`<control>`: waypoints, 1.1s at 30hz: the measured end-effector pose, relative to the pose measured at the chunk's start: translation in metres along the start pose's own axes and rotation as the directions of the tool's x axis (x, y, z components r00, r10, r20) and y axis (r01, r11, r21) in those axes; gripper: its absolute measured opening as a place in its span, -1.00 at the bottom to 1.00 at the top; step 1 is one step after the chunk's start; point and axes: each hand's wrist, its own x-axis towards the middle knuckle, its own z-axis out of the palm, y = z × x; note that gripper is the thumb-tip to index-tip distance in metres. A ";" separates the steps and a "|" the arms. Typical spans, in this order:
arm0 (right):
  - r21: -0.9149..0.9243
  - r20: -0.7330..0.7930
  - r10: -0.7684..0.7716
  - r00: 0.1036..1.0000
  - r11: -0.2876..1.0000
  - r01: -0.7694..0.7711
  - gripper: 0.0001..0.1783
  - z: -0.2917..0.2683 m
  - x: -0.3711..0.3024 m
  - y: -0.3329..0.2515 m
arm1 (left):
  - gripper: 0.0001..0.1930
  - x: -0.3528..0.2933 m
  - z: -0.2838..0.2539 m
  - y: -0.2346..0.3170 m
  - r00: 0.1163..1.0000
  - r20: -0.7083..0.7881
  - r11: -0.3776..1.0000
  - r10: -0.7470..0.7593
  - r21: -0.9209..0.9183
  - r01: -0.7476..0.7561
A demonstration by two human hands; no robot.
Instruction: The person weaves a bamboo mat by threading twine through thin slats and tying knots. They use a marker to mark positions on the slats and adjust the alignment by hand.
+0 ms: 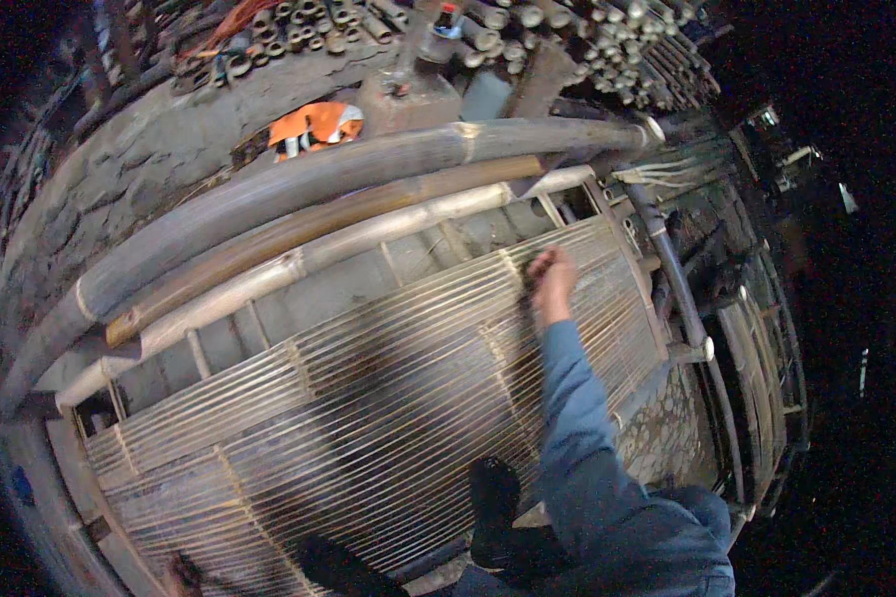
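A long panel of thin bamboo slats [408, 398] lies before me, crossed by several rows of pale lashing [294, 368]. My right hand [554, 283], in a blue sleeve, is over the panel's far right part, beside one lashing row. Its fingers are curled together; whatever is between them is hidden. My left hand [184, 575] shows dimly at the lower left edge, low over the near slats. Its fingers are too dark and blurred to make out. My dark-covered feet [494, 497] are at the panel's near side.
Thick bamboo poles [368, 174] run along the far side as a frame. Beyond them, an orange and white cloth [317, 127] lies on a grey earthen ledge [139, 164]. A bottle with a red cap [440, 38] stands near stacked bamboo [627, 55]. Another pole [672, 259] borders the right.
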 end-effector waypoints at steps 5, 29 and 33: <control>0.046 -0.237 -0.127 0.963 0.989 0.142 -0.66 -0.101 0.144 -0.128 | -0.87 -0.025 0.046 -0.010 0.940 -0.267 0.926 0.212 0.363 -0.106; 0.521 0.392 0.038 0.919 0.814 -0.256 -0.84 -0.021 0.022 -0.129 | -0.78 -0.103 0.503 0.082 0.606 0.608 0.564 0.512 0.295 -0.772; 0.266 0.550 -0.007 0.835 0.949 -0.168 -0.81 0.084 -0.151 -0.030 | -0.44 -0.134 0.560 0.073 0.526 0.759 0.729 0.384 0.101 -0.677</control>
